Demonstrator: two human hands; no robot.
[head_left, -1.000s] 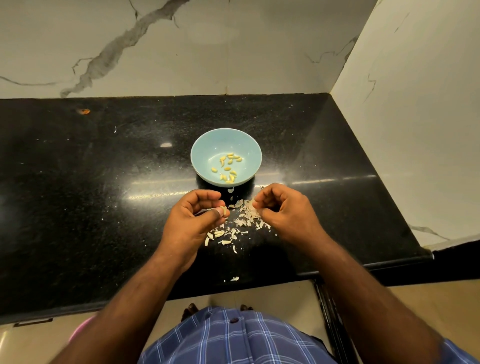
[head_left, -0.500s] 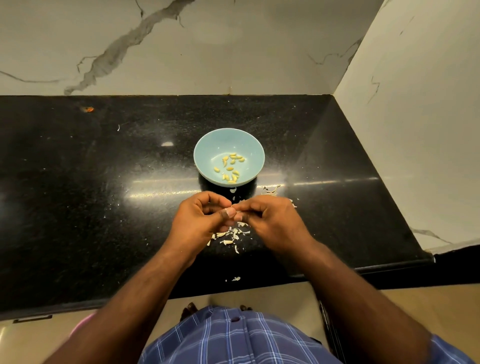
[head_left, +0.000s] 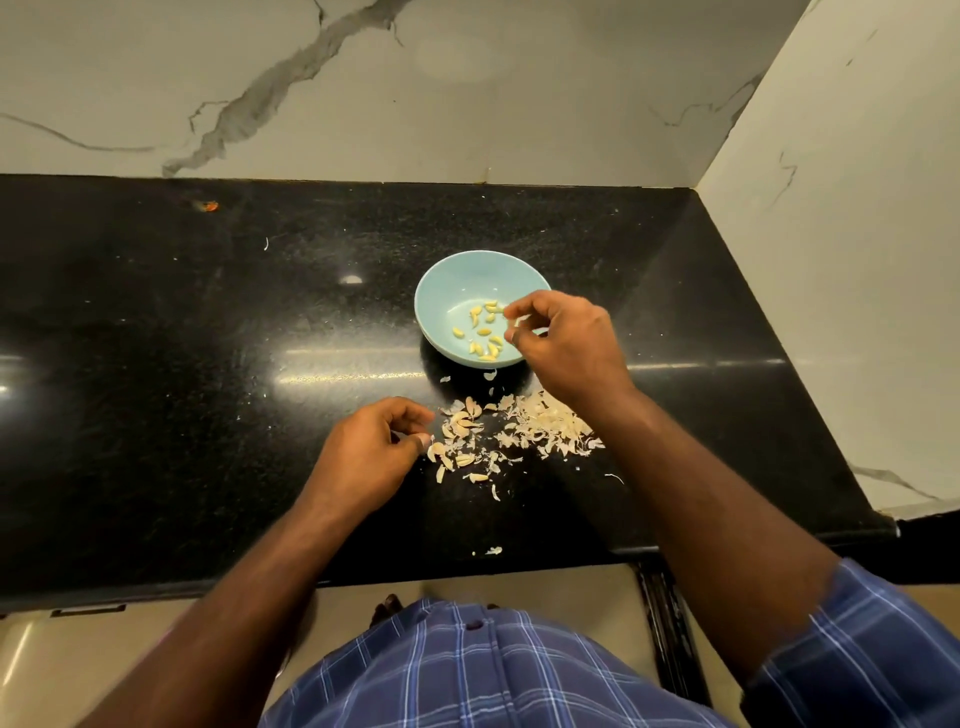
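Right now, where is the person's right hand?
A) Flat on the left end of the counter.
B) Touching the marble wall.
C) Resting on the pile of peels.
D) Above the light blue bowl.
D: the right hand hangs above the near right rim of the light blue bowl and pinches a small pale piece, while the left hand is down beside the peels on the counter.
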